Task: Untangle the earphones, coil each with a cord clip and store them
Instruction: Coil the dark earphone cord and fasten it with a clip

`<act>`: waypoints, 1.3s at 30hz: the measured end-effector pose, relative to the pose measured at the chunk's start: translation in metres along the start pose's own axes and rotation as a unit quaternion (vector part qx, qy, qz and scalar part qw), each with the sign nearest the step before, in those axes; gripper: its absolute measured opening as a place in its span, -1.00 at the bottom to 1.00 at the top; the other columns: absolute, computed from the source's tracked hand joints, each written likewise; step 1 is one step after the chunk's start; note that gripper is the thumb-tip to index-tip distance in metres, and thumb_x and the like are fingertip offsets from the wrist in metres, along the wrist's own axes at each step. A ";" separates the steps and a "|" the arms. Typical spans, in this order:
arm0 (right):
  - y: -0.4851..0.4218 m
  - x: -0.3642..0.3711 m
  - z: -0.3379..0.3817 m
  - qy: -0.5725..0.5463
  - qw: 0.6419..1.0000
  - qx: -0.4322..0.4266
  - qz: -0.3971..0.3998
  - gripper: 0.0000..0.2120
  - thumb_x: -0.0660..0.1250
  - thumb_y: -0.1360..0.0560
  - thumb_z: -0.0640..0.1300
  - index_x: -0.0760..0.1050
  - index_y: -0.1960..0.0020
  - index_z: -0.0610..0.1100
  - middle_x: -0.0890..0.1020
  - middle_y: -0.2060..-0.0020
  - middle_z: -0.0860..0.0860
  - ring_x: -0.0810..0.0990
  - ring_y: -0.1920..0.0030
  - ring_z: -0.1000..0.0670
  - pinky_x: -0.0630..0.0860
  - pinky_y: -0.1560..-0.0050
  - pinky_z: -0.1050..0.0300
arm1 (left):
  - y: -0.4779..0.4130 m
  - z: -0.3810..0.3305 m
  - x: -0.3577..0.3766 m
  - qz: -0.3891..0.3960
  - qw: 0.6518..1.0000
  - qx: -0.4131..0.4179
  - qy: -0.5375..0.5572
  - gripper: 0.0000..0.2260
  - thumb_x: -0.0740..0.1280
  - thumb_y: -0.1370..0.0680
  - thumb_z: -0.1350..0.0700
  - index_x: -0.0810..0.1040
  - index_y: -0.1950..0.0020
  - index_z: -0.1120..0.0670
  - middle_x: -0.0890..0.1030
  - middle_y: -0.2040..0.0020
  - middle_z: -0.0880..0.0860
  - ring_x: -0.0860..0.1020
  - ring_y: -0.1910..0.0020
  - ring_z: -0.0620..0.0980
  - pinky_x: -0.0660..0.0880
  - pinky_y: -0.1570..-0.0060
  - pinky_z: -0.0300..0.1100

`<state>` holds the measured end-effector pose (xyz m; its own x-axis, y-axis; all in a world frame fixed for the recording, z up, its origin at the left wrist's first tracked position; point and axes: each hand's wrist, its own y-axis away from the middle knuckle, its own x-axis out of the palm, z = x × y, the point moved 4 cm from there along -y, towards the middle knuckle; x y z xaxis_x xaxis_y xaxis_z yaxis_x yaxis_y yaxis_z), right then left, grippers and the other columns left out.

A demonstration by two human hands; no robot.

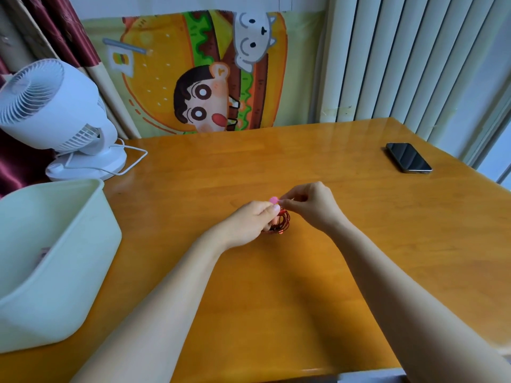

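Risk: red earphone coil (pixel 284 221), held in left hand (pixel 253 221) curled grip, may spring loose if right hand (pixel 312 205), pinching pink cord clip (pixel 273 199), fumbles closure.

You are in a home, in a lived-in private room. The table (pixel 276 286) before you is varnished, honey-coloured wood with plank joints, the household kind. Behind its far edge a cartoon cloth (pixel 171 78) hangs on the wall, showing a big burger and a wide-eyed child. At the table's far left corner stands a white desk fan (pixel 55 106), its cord looping onto the wood, with a dark red curtain (pixel 69 31) behind it. Beyond the far right corner a white ribbed radiator (pixel 409 59) runs beside a bright window (pixel 495 156). A phone (pixel 408 157) lies near the table's right edge, and a pale green plastic tub (pixel 49 272) sits at its left edge.
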<state>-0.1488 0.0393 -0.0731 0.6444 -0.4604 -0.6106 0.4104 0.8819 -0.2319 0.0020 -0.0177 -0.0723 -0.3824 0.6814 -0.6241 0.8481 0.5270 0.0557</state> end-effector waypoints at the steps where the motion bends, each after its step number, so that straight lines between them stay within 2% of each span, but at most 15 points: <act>1: 0.001 0.003 0.002 0.003 1.000 -0.002 0.026 -0.93 0.46 -0.48 -0.10 0.70 0.14 -0.08 0.57 0.45 0.08 0.43 0.45 0.15 0.33 0.39 0.27 | 0.002 -0.002 0.000 0.005 1.000 0.004 -0.005 -0.67 0.05 -0.70 -0.02 0.38 0.23 0.02 0.41 0.22 -0.06 0.41 0.21 -0.11 0.28 0.23 -0.25; 3: 0.005 0.007 0.004 -0.012 0.997 -0.001 0.079 -0.88 0.39 -0.52 -0.20 0.71 0.11 -0.11 0.63 0.41 0.05 0.53 0.44 0.10 0.41 0.39 0.25 | 0.005 -0.005 -0.001 0.008 1.000 0.007 -0.014 -0.66 0.05 -0.70 -0.02 0.37 0.23 0.02 0.40 0.28 -0.05 0.35 0.27 -0.11 0.26 0.25 -0.22; 5: 0.009 0.010 0.006 -0.061 0.989 -0.001 0.131 -0.84 0.34 -0.55 -0.24 0.70 0.09 -0.17 0.70 0.32 0.03 0.63 0.33 0.00 0.48 0.35 0.24 | 0.007 -0.005 -0.003 0.002 1.000 0.009 -0.019 -0.66 0.04 -0.70 -0.02 0.36 0.24 0.02 0.38 0.32 -0.06 0.32 0.33 -0.13 0.24 0.28 -0.22; 7: 0.015 0.011 0.009 -0.117 0.977 0.002 0.176 -0.83 0.31 -0.58 -0.25 0.68 0.06 -0.23 0.67 0.34 0.09 0.55 0.37 0.07 0.43 0.41 0.27 | 0.009 -0.004 -0.007 -0.008 1.000 0.010 -0.021 -0.65 0.04 -0.70 -0.04 0.35 0.24 0.03 0.34 0.37 -0.09 0.28 0.44 -0.21 0.21 0.37 -0.29; 9: 0.017 0.010 0.009 -0.147 0.969 0.011 0.199 -0.82 0.28 -0.59 -0.27 0.67 0.05 -0.22 0.58 0.39 0.03 0.39 0.40 0.08 0.31 0.48 0.26 | 0.011 -0.004 -0.009 -0.018 1.000 0.012 -0.022 -0.64 0.04 -0.70 -0.05 0.33 0.26 0.03 0.31 0.41 -0.11 0.24 0.51 -0.20 0.17 0.44 -0.31; 12: 0.017 0.011 0.006 -0.180 0.961 0.033 0.207 -0.79 0.23 -0.60 -0.28 0.65 0.04 -0.28 0.49 0.44 0.02 0.37 0.40 0.07 0.31 0.46 0.24 | 0.012 -0.004 -0.010 -0.032 0.999 0.016 -0.025 -0.62 0.06 -0.70 -0.04 0.30 0.30 0.04 0.26 0.46 -0.13 0.21 0.54 -0.19 0.12 0.46 -0.30; 17: 0.020 0.015 0.009 -0.219 0.949 0.048 0.221 -0.74 0.22 -0.56 -0.25 0.56 0.26 -0.21 0.40 0.41 -0.09 0.35 0.38 0.02 0.31 0.43 0.20 | 0.012 -0.003 -0.010 -0.057 0.997 0.004 -0.052 -0.60 0.09 -0.69 -0.01 0.29 0.34 0.03 0.28 0.58 -0.14 0.23 0.54 -0.17 0.14 0.43 -0.23; 21: 0.024 0.017 0.010 -0.233 0.939 0.055 0.246 -0.71 0.23 -0.47 -0.07 0.37 0.35 -0.20 0.34 0.37 -0.11 0.29 0.28 -0.11 0.28 0.32 0.14 | 0.013 -0.001 -0.011 -0.088 0.994 -0.008 -0.071 -0.59 0.12 -0.68 0.00 0.27 0.36 0.05 0.28 0.49 -0.10 0.25 0.45 -0.07 0.15 0.32 -0.12; 23: 0.025 0.018 0.010 -0.222 0.938 0.045 0.261 -0.67 0.34 -0.46 0.00 0.46 0.33 -0.23 0.37 0.37 -0.08 0.29 0.27 -0.12 0.28 0.32 0.16 | 0.013 -0.001 -0.011 -0.097 0.992 -0.011 -0.083 -0.60 0.12 -0.68 0.00 0.25 0.36 0.05 0.27 0.44 -0.03 0.24 0.41 -0.01 0.13 0.30 -0.10; 25: 0.025 0.019 0.010 -0.211 0.942 0.029 0.258 -0.68 0.42 -0.50 -0.11 0.53 0.18 -0.39 0.45 0.37 -0.04 0.34 0.31 -0.04 0.29 0.38 0.23 | 0.013 -0.001 -0.011 -0.099 0.991 -0.014 -0.085 -0.59 0.13 -0.67 -0.01 0.24 0.37 0.06 0.26 0.45 -0.03 0.21 0.44 -0.04 0.12 0.32 -0.10; 27: 0.024 0.021 0.008 -0.207 0.945 0.027 0.252 -0.74 0.41 -0.51 -0.21 0.52 0.13 -0.44 0.47 0.38 -0.03 0.36 0.34 0.03 0.28 0.42 0.24 | 0.013 0.000 -0.011 -0.093 0.992 -0.019 -0.081 -0.58 0.14 -0.66 -0.02 0.26 0.39 0.06 0.28 0.47 -0.04 0.20 0.49 -0.08 0.13 0.34 -0.11; 31: 0.024 0.023 0.006 -0.195 0.945 0.034 0.262 -0.78 0.36 -0.53 -0.22 0.57 0.07 -0.42 0.48 0.38 -0.03 0.36 0.34 0.04 0.26 0.42 0.23 | 0.013 0.001 -0.011 -0.085 0.994 -0.028 -0.064 -0.56 0.17 -0.64 -0.03 0.29 0.43 0.04 0.32 0.47 -0.03 0.23 0.48 -0.07 0.17 0.34 -0.12; 35: 0.029 0.028 0.008 -0.242 0.926 0.038 0.287 -0.81 0.35 -0.45 -0.16 0.57 0.14 -0.31 0.44 0.43 0.02 0.37 0.38 0.08 0.26 0.43 0.27 | 0.014 0.002 -0.011 -0.084 0.995 -0.035 -0.039 -0.54 0.21 -0.62 -0.07 0.32 0.39 0.16 0.27 0.43 0.04 0.22 0.42 -0.02 0.17 0.30 -0.11; 37: 0.031 0.032 0.007 -0.304 0.905 0.051 0.292 -0.84 0.32 -0.43 -0.17 0.49 0.26 -0.24 0.38 0.45 0.03 0.34 0.42 0.09 0.23 0.40 0.25 | 0.014 0.002 -0.010 -0.063 0.997 -0.038 0.013 -0.54 0.19 -0.63 -0.10 0.45 0.28 0.24 0.33 0.34 0.04 0.30 0.35 -0.03 0.24 0.24 -0.10; 39: 0.032 0.036 0.006 -0.370 0.879 0.058 0.296 -0.82 0.29 -0.46 -0.19 0.48 0.32 -0.17 0.31 0.45 0.03 0.26 0.41 0.07 0.21 0.29 0.18 | 0.017 0.004 -0.008 -0.042 0.996 -0.039 0.062 -0.59 0.15 -0.65 -0.12 0.56 0.21 0.11 0.39 0.30 -0.05 0.37 0.30 -0.10 0.31 0.12 -0.17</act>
<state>-0.1088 0.0505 -0.0976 0.9927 0.0980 0.0709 -0.1027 0.9926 0.0652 0.0208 -0.0165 -0.0690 -0.4974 0.6876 -0.5290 0.7819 0.6195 0.0699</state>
